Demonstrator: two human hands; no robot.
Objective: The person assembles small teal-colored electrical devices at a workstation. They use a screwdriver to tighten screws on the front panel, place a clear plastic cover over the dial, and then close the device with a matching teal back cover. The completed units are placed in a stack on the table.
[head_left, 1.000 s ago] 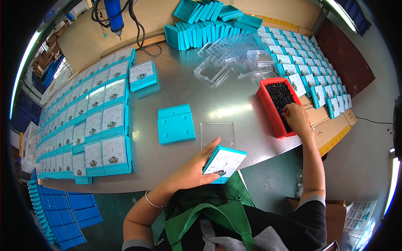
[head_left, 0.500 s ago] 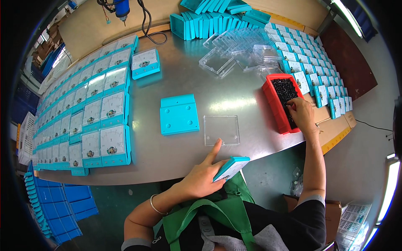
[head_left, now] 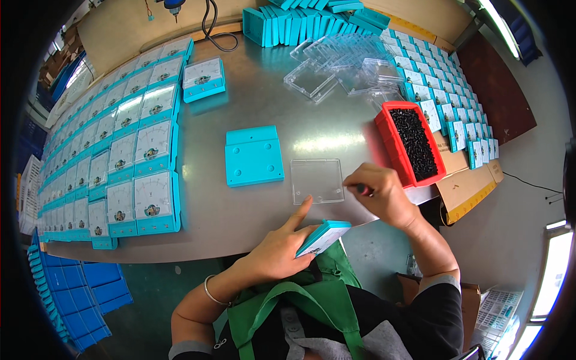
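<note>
My left hand (head_left: 278,252) is closed around a teal panel meter (head_left: 323,238) with a white dial face, tilted on its side at the table's near edge. One finger of it stretches up over the near edge of a clear plastic cover (head_left: 316,180) lying flat. Just right of that cover, my right hand (head_left: 382,193) is closed on a small dark handle with a reddish end (head_left: 363,189); the rest of it is hidden in the fingers. Left of the cover lies a teal meter case (head_left: 254,157), its plain side up. A red bin (head_left: 393,139) full of small black parts (head_left: 415,144) stands beyond my right hand.
Rows of finished-looking meters (head_left: 152,141) cover the left side, and one meter (head_left: 203,78) stands apart. Clear covers (head_left: 342,63) and teal cases (head_left: 300,30) are heaped at the back. More meters (head_left: 447,99) sit on cardboard at right. A blue tool (head_left: 174,3) hangs at upper left.
My right hand has left the red bin and moved left and nearer, to beside the clear cover; a dark handle now shows in it. My left hand still holds the meter.
</note>
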